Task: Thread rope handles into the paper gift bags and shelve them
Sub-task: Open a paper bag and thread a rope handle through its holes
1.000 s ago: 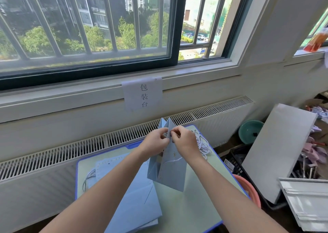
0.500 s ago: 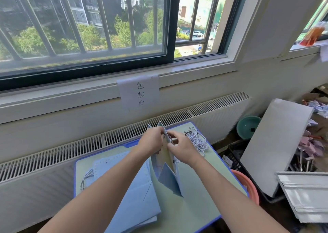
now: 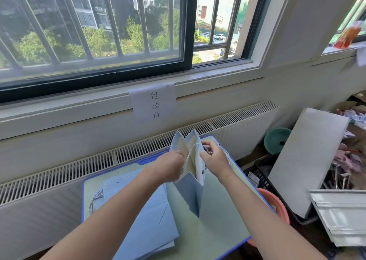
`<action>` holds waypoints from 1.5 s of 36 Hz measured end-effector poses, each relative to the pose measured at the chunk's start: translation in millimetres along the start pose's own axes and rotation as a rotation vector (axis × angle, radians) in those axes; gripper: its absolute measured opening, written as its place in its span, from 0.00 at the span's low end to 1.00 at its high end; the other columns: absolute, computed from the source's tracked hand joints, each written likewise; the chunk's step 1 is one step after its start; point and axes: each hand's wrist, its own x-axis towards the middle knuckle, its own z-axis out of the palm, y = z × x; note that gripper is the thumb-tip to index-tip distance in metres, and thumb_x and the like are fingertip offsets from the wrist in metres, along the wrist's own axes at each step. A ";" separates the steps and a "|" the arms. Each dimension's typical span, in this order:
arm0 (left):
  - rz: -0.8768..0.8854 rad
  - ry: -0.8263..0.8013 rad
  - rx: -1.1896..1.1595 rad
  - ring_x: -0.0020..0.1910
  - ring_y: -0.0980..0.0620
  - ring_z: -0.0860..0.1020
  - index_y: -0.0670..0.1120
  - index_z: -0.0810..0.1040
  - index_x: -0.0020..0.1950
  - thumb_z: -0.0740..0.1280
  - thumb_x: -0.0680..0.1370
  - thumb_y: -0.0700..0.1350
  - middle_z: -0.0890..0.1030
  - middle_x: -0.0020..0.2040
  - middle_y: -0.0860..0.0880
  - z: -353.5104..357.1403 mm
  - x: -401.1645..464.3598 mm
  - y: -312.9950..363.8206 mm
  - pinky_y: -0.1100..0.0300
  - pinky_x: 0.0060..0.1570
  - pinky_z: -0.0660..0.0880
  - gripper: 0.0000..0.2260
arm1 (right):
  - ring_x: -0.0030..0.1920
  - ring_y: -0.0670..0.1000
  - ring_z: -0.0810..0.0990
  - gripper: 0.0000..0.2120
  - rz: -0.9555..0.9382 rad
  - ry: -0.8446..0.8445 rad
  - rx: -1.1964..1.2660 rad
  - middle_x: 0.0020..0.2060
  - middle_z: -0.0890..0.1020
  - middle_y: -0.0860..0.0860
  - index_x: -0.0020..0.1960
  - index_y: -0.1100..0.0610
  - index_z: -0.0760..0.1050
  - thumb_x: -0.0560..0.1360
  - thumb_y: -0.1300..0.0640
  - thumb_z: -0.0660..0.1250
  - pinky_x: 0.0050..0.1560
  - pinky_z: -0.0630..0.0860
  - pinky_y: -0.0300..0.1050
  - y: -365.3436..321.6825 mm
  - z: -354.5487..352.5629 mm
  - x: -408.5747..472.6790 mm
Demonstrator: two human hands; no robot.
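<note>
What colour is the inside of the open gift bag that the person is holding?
Cream inside the gift bag, light blue outside; the head view shows it.

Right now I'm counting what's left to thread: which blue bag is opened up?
The bag held upright between the left hand and right hand, its mouth spread. The other bags lie flat in a stack on the table.

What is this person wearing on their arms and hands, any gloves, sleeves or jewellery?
Nothing shows. The left hand and right hand are bare, without gloves, and no ring, watch or bracelet is visible. Both forearms are uncovered right down to the bottom edge of the picture, so any sleeve must end higher up, out of view.
</note>
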 end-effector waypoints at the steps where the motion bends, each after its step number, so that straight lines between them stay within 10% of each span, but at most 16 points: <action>1: 0.018 0.058 -0.049 0.53 0.44 0.76 0.38 0.76 0.43 0.64 0.78 0.39 0.75 0.61 0.43 0.5 1.0 -0.7 0.50 0.53 0.76 0.06 | 0.41 0.45 0.77 0.10 0.002 0.002 0.012 0.42 0.80 0.45 0.55 0.53 0.76 0.74 0.56 0.64 0.43 0.74 0.38 -0.1 -0.5 -0.1; 6: 0.088 0.570 -0.135 0.60 0.37 0.75 0.38 0.82 0.55 0.71 0.67 0.31 0.77 0.60 0.38 5.2 0.2 3.0 0.48 0.56 0.77 0.16 | 0.44 0.45 0.78 0.10 0.015 0.000 0.034 0.44 0.80 0.45 0.56 0.55 0.77 0.76 0.62 0.62 0.44 0.74 0.36 -1.7 -1.5 -2.3; 13: -0.214 0.228 -0.810 0.31 0.51 0.80 0.50 0.65 0.74 0.63 0.78 0.37 0.82 0.41 0.46 -13.1 -7.8 5.6 0.61 0.26 0.75 0.25 | 0.45 0.46 0.79 0.08 0.010 -0.015 0.099 0.48 0.82 0.51 0.55 0.56 0.79 0.78 0.58 0.66 0.40 0.76 0.38 3.2 -2.3 -2.5; 23: -0.284 0.405 -0.710 0.27 0.53 0.69 0.45 0.73 0.70 0.60 0.77 0.35 0.81 0.43 0.44 -18.1 -14.4 -0.5 0.63 0.28 0.66 0.21 | 0.28 0.46 0.76 0.03 0.132 0.135 0.169 0.33 0.78 0.54 0.49 0.63 0.77 0.77 0.64 0.66 0.31 0.74 0.38 15.7 -5.2 9.1; 31: -0.360 0.480 -0.864 0.28 0.52 0.68 0.51 0.78 0.45 0.57 0.74 0.34 0.74 0.32 0.50 -20.0 -18.9 -15.5 0.66 0.22 0.65 0.15 | 0.31 0.47 0.78 0.08 0.286 0.162 -0.007 0.35 0.79 0.54 0.42 0.58 0.75 0.80 0.61 0.62 0.33 0.76 0.41 50.7 -13.9 11.2; 39: -0.374 0.482 -0.897 0.29 0.50 0.71 0.52 0.80 0.56 0.55 0.74 0.34 0.80 0.38 0.48 -18.7 -17.3 -15.7 0.64 0.23 0.69 0.20 | 0.31 0.49 0.73 0.05 0.291 0.087 -0.034 0.35 0.76 0.53 0.47 0.60 0.75 0.80 0.60 0.63 0.32 0.75 0.41 52.6 -13.1 9.0; 47: -0.348 0.469 -0.796 0.34 0.45 0.76 0.45 0.73 0.67 0.60 0.77 0.35 0.76 0.37 0.48 -17.5 -13.4 -1.5 0.50 0.38 0.80 0.19 | 0.53 0.52 0.76 0.09 0.010 0.090 -0.525 0.51 0.76 0.51 0.55 0.57 0.77 0.79 0.54 0.62 0.52 0.71 0.45 6.4 -3.5 10.1; 54: -0.394 0.390 -1.113 0.35 0.53 0.75 0.43 0.72 0.64 0.66 0.80 0.43 0.76 0.44 0.49 -11.9 -5.7 13.8 0.62 0.29 0.73 0.14 | 0.40 0.51 0.80 0.10 -0.004 -0.067 -0.336 0.38 0.79 0.49 0.49 0.54 0.75 0.76 0.47 0.66 0.39 0.73 0.43 -30.8 14.4 1.6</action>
